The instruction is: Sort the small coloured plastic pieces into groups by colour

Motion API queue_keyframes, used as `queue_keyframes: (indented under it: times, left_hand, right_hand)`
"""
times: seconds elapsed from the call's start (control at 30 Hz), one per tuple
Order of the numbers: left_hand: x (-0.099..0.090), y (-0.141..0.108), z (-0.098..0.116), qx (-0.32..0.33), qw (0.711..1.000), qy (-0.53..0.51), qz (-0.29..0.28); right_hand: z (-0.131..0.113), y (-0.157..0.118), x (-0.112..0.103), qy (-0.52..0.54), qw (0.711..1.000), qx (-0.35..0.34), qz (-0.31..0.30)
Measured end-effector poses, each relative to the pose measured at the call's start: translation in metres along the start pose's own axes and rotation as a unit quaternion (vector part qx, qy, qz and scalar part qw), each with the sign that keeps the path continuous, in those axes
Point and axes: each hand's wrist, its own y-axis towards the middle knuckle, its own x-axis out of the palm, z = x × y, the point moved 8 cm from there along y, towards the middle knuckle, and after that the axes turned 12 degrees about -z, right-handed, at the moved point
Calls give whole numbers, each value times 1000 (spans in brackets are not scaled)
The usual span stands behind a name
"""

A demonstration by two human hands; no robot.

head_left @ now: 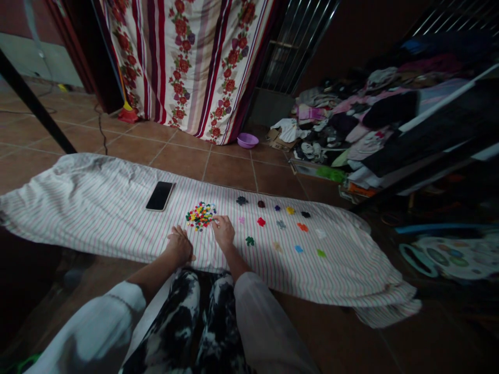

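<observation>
A pile of small multicoloured pieces (200,215) lies on the striped cloth (117,208), the pieces too small to name. At the pile's right edge, my right hand (224,232) has its fingertips pinched together; whatever is between them is too small to make out. My left hand (180,245) rests on the cloth just below the pile, fingers loosely bent and slightly apart, holding nothing visible. To the right are several small single-colour groups, including a red group (261,222), a dark green group (250,241), an orange group (302,227) and a yellow group (290,210).
A phone (159,196) lies on the cloth left of the pile. Beyond, a purple basin (247,140) stands on the tiled floor by a floral curtain (181,67). Heaped clothes (351,119) fill the right back, with a dark slanted bar in front.
</observation>
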Motion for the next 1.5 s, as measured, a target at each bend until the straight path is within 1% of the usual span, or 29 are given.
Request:
queue_keyframes:
  times: [0.3,0.47,0.6,0.83,1.0,1.17,1.3,1.4,1.5]
  left_hand:
    - [-2,-3,-1,3,1000,-22,-6]
    - [-4,-4,-2,4,1000,-26,-12]
    - [-3,-4,-1,10,999,-25,-17]
    - [-1,-3,-4,5,999,-37,-6]
    - [2,-2,-4,12,999,-44,1]
    - [2,-4,-4,15,999,-46,7]
    - [2,-6,-4,11,999,-30,10]
    - [3,-7,-4,7,1000,-17,11]
    - [4,-5,-4,4,1000,-11,11]
  right_hand:
    - [-1,-7,-3,16,998,-23,51]
    - [-1,-13,-5,25,997,-34,61]
    - [-1,-19,-6,29,997,-39,53]
    - [-3,-33,-6,23,999,-22,12]
    - [0,-41,-13,25,998,-48,-20]
    - [13,-45,-21,34,998,-41,-33]
    - [16,-50,-24,33,998,-43,-41]
    - [17,-54,-32,29,998,-54,-32]
    - [24,-56,-51,24,998,-57,1]
